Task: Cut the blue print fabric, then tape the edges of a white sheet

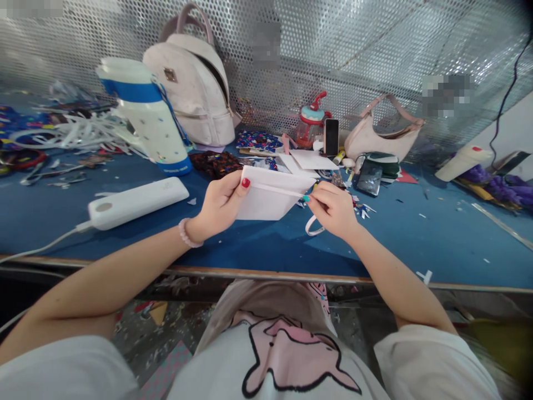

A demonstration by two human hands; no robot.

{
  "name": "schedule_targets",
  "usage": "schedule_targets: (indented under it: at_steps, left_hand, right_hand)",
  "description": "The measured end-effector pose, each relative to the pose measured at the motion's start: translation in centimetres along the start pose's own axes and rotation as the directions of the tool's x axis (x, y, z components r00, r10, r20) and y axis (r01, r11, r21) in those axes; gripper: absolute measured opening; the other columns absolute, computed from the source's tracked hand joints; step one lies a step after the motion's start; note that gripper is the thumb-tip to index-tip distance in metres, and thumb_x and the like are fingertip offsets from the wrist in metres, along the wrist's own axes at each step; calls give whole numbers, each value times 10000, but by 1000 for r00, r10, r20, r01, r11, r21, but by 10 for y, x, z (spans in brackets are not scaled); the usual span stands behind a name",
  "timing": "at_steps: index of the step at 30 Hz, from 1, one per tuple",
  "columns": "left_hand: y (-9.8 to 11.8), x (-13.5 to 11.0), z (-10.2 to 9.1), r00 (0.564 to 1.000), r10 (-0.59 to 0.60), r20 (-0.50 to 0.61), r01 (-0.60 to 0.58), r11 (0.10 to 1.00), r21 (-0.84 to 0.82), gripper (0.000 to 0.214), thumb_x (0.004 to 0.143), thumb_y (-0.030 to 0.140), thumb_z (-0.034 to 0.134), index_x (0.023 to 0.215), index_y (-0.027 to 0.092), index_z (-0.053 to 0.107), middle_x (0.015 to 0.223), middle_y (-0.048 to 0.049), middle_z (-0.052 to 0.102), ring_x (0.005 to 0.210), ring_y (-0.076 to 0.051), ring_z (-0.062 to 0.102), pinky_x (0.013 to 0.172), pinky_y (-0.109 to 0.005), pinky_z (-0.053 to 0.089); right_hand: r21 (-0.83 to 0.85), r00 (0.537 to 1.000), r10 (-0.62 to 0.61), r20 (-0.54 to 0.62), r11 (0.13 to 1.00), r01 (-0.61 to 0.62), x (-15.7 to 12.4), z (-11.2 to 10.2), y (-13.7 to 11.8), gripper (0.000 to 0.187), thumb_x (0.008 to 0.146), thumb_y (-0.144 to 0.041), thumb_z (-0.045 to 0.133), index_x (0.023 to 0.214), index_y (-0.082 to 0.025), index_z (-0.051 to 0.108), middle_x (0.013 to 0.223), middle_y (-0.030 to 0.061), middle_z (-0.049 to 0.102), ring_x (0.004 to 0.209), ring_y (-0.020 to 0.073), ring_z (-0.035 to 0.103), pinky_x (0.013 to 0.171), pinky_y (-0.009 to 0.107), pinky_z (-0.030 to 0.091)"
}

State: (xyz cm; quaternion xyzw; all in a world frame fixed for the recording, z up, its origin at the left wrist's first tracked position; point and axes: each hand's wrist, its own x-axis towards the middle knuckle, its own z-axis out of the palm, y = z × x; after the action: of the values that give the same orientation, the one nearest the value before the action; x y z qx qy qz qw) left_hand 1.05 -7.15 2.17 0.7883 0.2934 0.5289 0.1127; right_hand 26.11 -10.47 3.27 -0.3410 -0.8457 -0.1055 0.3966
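My left hand (pixel 220 206) is closed on the left edge of a white sheet of paper or card (pixel 264 206), thumb on its face and fingers behind. Across the sheet runs a narrow white strip (pixel 278 190), its left end under my left thumb. At the right edge, my right hand (pixel 336 210) pinches this strip between thumb and fingers. A curled white loop (pixel 313 229) hangs below the right hand, seemingly the strip's tail. Both hands are above the blue table (pixel 258 250), near its front edge.
A white power bank (pixel 139 203) with a cable lies left. Behind it stand a tall bottle (pixel 152 128) and a white backpack (pixel 195 83). Further right are white sheets (pixel 312 160), a phone (pixel 370 179) and a pink handbag (pixel 385 136). Scraps (pixel 364 211) are scattered about.
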Motion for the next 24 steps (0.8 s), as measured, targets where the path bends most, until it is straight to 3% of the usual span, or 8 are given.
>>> schedule_targets:
  at_steps: [10, 15, 24]
  left_hand:
    - [-3, -2, 4, 995, 81, -52, -83, 996, -40, 426, 999, 457, 364, 757, 173, 571, 578, 14, 486, 487, -101, 422, 414, -231, 311]
    - [0, -3, 3, 999, 34, -37, -35, 999, -35, 456, 988, 521, 361, 755, 197, 581, 563, 20, 449, 473, -105, 395, 407, -257, 302]
    - [0, -3, 4, 996, 70, -62, -74, 995, -67, 437, 987, 494, 387, 732, 190, 569, 541, 28, 411, 448, -97, 347, 388, -257, 270]
  right_hand:
    - [27, 988, 145, 46, 989, -147, 1, 0, 1, 343, 937, -272, 466, 608, -194, 524, 635, 7, 524, 559, 112, 461, 537, 259, 350]
    - [20, 989, 135, 53, 990, -137, 1, 0, 3, 339, 929, -256, 486, 604, -184, 547, 637, 8, 546, 568, 107, 490, 544, 245, 363]
    - [25, 982, 162, 100, 986, -165, 2, -1, 3, 358, 934, -288, 477, 599, -186, 555, 625, 1, 527, 567, 107, 467, 549, 254, 346]
